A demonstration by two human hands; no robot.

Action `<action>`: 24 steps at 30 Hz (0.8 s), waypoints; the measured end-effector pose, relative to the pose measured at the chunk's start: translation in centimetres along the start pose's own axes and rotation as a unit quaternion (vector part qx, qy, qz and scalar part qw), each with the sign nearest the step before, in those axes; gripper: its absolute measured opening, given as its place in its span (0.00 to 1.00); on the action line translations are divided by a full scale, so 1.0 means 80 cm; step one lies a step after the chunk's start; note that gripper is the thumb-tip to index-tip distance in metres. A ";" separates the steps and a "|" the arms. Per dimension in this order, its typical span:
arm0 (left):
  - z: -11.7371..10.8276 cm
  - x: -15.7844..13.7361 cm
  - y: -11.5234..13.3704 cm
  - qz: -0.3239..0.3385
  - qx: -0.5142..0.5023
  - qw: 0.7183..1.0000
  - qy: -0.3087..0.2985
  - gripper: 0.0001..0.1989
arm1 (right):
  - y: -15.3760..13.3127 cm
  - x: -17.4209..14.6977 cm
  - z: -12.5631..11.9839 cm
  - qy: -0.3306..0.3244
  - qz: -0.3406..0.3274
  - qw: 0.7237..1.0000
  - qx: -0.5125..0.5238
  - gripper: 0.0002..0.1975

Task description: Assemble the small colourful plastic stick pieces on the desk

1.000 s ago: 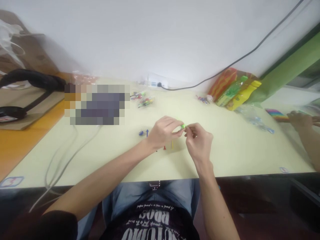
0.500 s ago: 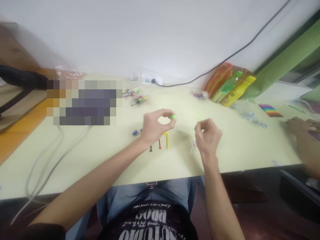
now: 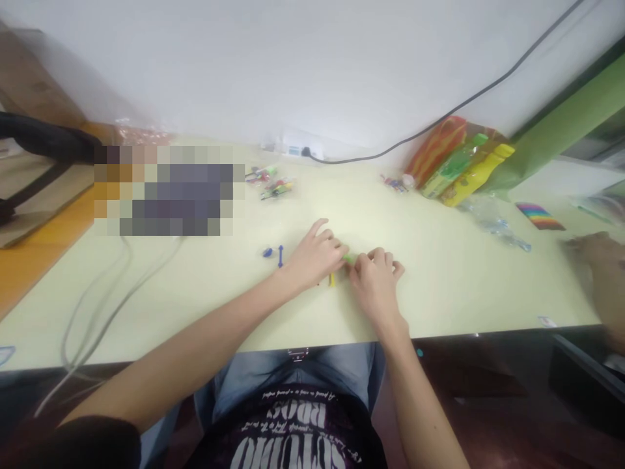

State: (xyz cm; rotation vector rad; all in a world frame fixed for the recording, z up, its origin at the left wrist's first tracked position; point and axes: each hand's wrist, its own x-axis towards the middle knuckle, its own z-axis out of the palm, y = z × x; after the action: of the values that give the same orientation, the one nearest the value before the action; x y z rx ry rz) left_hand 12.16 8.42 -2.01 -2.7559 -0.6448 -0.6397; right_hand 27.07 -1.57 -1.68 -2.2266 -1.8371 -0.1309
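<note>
Over the table, my left hand (image 3: 317, 258) and my right hand (image 3: 377, 281) meet fingertip to fingertip. Between them shows a small bright green plastic piece (image 3: 348, 258), pinched from both sides; the fingers cover most of it, so its shape is unclear. A yellow stick-like piece (image 3: 332, 280) lies on the table just below the fingertips, partly covered. Left of my left hand are a thin blue bar (image 3: 280, 256) with wider ends and a small dark blue piece (image 3: 267, 252).
Small colourful parts in clear bags (image 3: 277, 187) lie at the back, with another bunch (image 3: 396, 184) further right. A green bottle (image 3: 454, 166) and a yellow bottle (image 3: 478, 174) lean there. Cables (image 3: 97, 319) cross the left side. Another person's hand (image 3: 598, 251) is at the far right.
My hands, apart before, have come together and lowered toward the table. The green piece now sits between both sets of fingertips. The dark and red sticks are now mostly covered by my left hand.
</note>
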 end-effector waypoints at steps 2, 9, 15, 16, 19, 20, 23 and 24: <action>0.000 -0.001 -0.002 -0.002 0.001 1.000 -0.001 0.06 | 0.003 -0.002 -0.005 0.019 -0.003 0.999 0.026 0.13; -0.003 -0.005 -0.001 -0.013 -0.046 0.999 0.015 0.12 | 0.051 -0.017 -0.028 0.030 0.060 0.990 0.127 0.17; -0.013 -0.006 0.002 -0.003 -0.120 0.990 0.078 0.10 | 0.078 -0.029 -0.022 -0.046 0.085 0.976 0.193 0.12; -0.015 -0.007 0.002 0.002 -0.131 0.988 0.085 0.10 | 0.080 -0.029 -0.021 -0.041 0.087 0.977 0.191 0.12; -0.020 -0.009 0.000 0.014 -0.146 0.984 0.101 0.10 | 0.084 -0.029 -0.023 -0.049 0.085 0.979 0.178 0.12; -0.022 -0.009 0.000 0.017 -0.146 0.983 0.107 0.10 | 0.085 -0.029 -0.025 -0.056 0.081 0.980 0.174 0.13; -0.025 -0.008 0.001 0.023 -0.151 0.979 0.131 0.10 | 0.090 -0.029 -0.035 -0.054 0.079 0.980 0.175 0.16; -0.027 -0.008 0.002 0.024 -0.156 0.977 0.140 0.10 | 0.090 -0.029 -0.038 -0.035 0.086 0.978 0.187 0.17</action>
State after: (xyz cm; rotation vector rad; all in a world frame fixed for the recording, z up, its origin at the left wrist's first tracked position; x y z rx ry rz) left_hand 11.00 7.34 -0.45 -2.8646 -0.4434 -1.1811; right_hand 33.90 -5.80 -0.22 -2.1261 -1.5375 0.3047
